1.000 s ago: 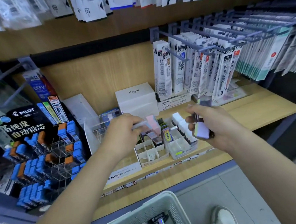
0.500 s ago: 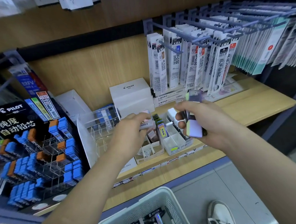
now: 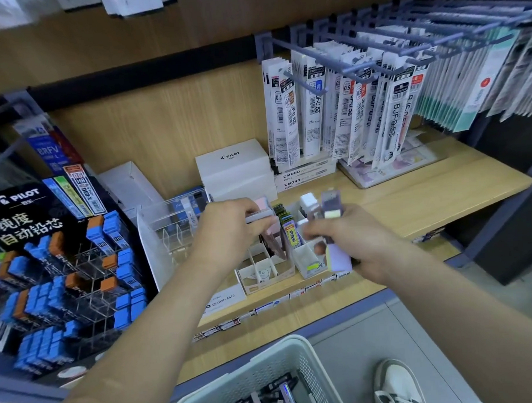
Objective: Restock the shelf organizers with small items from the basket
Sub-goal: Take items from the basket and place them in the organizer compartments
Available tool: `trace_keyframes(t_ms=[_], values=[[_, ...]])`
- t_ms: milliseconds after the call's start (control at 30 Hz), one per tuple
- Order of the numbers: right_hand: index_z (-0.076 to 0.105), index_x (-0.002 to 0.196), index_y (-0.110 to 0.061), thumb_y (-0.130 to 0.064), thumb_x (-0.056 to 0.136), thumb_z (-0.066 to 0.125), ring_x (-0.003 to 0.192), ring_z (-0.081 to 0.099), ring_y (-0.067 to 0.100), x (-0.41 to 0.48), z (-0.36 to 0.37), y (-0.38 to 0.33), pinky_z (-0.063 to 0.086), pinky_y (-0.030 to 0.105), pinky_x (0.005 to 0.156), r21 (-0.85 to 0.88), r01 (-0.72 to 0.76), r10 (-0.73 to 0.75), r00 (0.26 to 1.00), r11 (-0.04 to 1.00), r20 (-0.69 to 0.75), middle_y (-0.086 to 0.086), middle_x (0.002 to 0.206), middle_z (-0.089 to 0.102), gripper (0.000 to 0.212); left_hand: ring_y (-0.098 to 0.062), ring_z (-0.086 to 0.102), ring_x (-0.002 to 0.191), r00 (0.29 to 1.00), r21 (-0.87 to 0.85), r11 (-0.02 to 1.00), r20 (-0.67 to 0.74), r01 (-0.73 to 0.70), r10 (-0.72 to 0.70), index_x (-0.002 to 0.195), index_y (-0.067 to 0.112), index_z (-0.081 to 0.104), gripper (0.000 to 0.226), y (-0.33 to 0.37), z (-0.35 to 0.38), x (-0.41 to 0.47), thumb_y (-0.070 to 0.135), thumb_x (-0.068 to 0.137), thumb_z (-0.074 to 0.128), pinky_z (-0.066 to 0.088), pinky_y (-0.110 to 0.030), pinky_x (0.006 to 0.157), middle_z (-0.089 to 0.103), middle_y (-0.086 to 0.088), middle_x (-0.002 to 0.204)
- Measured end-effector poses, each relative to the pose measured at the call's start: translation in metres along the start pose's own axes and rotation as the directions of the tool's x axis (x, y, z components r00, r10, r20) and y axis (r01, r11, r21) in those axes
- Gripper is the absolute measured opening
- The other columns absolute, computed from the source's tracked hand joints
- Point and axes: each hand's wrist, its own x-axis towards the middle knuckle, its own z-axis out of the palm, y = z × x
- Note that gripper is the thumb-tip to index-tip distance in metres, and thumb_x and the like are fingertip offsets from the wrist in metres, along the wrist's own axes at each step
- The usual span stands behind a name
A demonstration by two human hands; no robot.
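My left hand (image 3: 229, 231) pinches a thin pale case (image 3: 261, 215) just above the white cardboard organizer (image 3: 264, 271) on the wooden shelf. Pink cases (image 3: 263, 203) stand in that organizer's back slots. My right hand (image 3: 353, 242) grips a bundle of small cases (image 3: 335, 228), purple and pale yellow, beside the white plastic organizer (image 3: 310, 259). The white basket (image 3: 260, 376) with several dark small items stands on the floor below, between my arms.
A black Pilot lead display (image 3: 54, 270) with blue and orange cases fills the left. A clear acrylic organizer (image 3: 167, 235) and white boxes (image 3: 234, 169) stand behind. Refill packs hang on hooks (image 3: 346, 109) at upper right. A shoe (image 3: 397, 386) is near the basket.
My right hand with its bundle has moved left, closer to the left hand and the organizers. The left hand stays over the cardboard organizer with the thin case.
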Motion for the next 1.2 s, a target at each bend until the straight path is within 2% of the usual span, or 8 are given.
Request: trace_keyframes(t_ms=[167, 433, 633, 767, 867, 1067, 1133, 1200], values=[[0.06, 0.089, -0.009, -0.005, 0.087, 0.065, 0.049, 0.052, 0.015, 0.009, 0.004, 0.016, 0.045, 0.027, 0.052, -0.036, -0.071, 0.07, 0.997, 0.997, -0.039, 0.009, 0.075, 0.062, 0.007, -0.021, 0.06, 0.068, 0.991, 0.081, 0.992, -0.089, -0.095, 0.102, 0.083, 0.014, 0.07, 0.036, 0.006, 0.002, 0.005, 0.05, 0.081, 0.067, 0.046, -0.03, 0.06, 0.066, 0.001, 0.072], [0.061, 0.097, -0.007, -0.009, 0.089, 0.065, 0.051, 0.051, 0.016, 0.012, 0.001, 0.015, 0.045, 0.025, 0.048, -0.008, -0.06, 0.059, 0.997, 0.998, -0.056, 0.007, 0.069, 0.06, 0.009, -0.022, 0.053, 0.044, 0.929, 0.21, 0.937, -0.185, -0.28, 0.319, 0.058, 0.015, 0.056, 0.039, 0.001, 0.018, 0.008, 0.047, 0.074, 0.069, 0.035, -0.02, 0.046, 0.057, -0.001, 0.053], [0.06, 0.097, -0.009, -0.011, 0.087, 0.066, 0.048, 0.053, 0.014, 0.016, 0.0, 0.019, 0.044, 0.028, 0.053, -0.016, -0.042, 0.041, 0.998, 0.999, -0.044, 0.005, 0.07, 0.061, 0.011, -0.023, 0.055, 0.05, 0.953, 0.19, 0.951, -0.13, -0.245, 0.272, 0.062, 0.012, 0.058, 0.039, 0.001, 0.021, 0.009, 0.045, 0.078, 0.073, 0.039, -0.025, 0.047, 0.057, -0.002, 0.055], [0.062, 0.096, -0.007, -0.006, 0.084, 0.069, 0.051, 0.055, 0.013, 0.021, 0.002, 0.027, 0.047, 0.025, 0.055, -0.059, 0.028, -0.03, 0.999, 0.998, -0.031, 0.004, 0.076, 0.062, 0.014, -0.005, 0.046, 0.047, 1.0, -0.011, 1.0, -0.024, -0.005, 0.005, 0.071, 0.014, 0.065, 0.033, 0.006, 0.009, 0.012, 0.045, 0.08, 0.07, 0.029, -0.017, 0.045, 0.047, 0.013, 0.051], [0.063, 0.094, -0.008, -0.003, 0.082, 0.072, 0.058, 0.057, 0.016, 0.023, 0.008, 0.032, 0.05, 0.033, 0.067, -0.061, 0.079, -0.078, 0.997, 0.995, 0.009, 0.004, 0.078, 0.067, 0.016, -0.008, 0.039, 0.042, 0.998, -0.128, 0.991, -0.035, 0.038, -0.043, 0.062, 0.016, 0.063, 0.035, 0.005, -0.002, 0.015, 0.045, 0.08, 0.071, 0.025, -0.02, 0.042, 0.043, 0.008, 0.045], [0.067, 0.093, -0.011, -0.006, 0.083, 0.074, 0.05, 0.052, 0.013, 0.023, 0.019, 0.034, 0.045, 0.03, 0.052, -0.038, 0.093, -0.091, 0.994, 0.995, 0.052, -0.001, 0.065, 0.065, 0.013, -0.006, 0.028, 0.04, 0.994, -0.456, 0.883, 0.021, 0.108, -0.111, 0.051, 0.01, 0.054, 0.046, 0.007, -0.013, 0.012, 0.038, 0.083, 0.069, 0.025, -0.02, 0.043, 0.032, 0.01, 0.041], [0.065, 0.096, -0.006, -0.004, 0.084, 0.073, 0.049, 0.048, 0.014, 0.023, 0.018, 0.032, 0.043, 0.027, 0.045, 0.017, 0.082, -0.083, 0.995, 0.996, 0.049, 0.001, 0.062, 0.062, 0.014, -0.008, 0.036, 0.043, 0.985, -0.538, 0.825, 0.076, 0.173, -0.157, 0.062, 0.012, 0.06, 0.041, 0.004, -0.018, 0.012, 0.04, 0.091, 0.058, 0.032, -0.022, 0.049, 0.043, 0.005, 0.044], [0.064, 0.1, -0.002, -0.003, 0.085, 0.071, 0.049, 0.046, 0.016, 0.022, 0.016, 0.028, 0.042, 0.026, 0.043, 0.058, 0.07, -0.073, 0.996, 0.996, 0.056, 0.005, 0.063, 0.058, 0.016, -0.01, 0.042, 0.044, 0.969, -0.583, 0.776, 0.185, 0.242, -0.164, 0.088, 0.015, 0.062, 0.03, 0.0, -0.023, 0.012, 0.036, 0.1, 0.044, 0.036, -0.023, 0.051, 0.051, 0.0, 0.052]])
